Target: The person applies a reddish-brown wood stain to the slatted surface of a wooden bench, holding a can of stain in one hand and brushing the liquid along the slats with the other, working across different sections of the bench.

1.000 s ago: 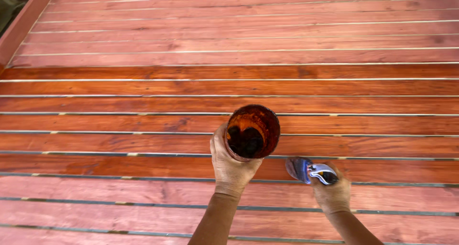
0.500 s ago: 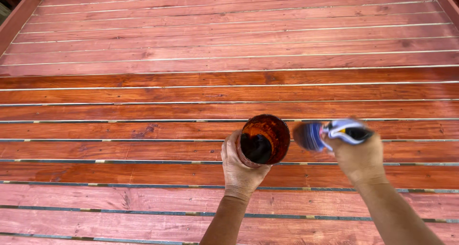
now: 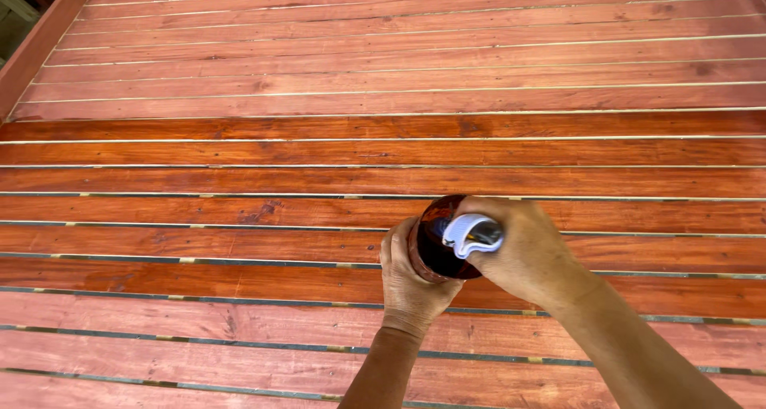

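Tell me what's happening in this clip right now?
A person stands over a reddish wooden deck, looking down at their own hands. The left hand holds a small round container of dark stain. The right hand holds a brush by its white and grey handle, right over the container's opening; the bristles are hidden. The middle boards look darker and glossier than the paler ones farther off and nearest the person.

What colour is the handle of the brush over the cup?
White and grey, on the brush handle in the right hand; the head view shows it.
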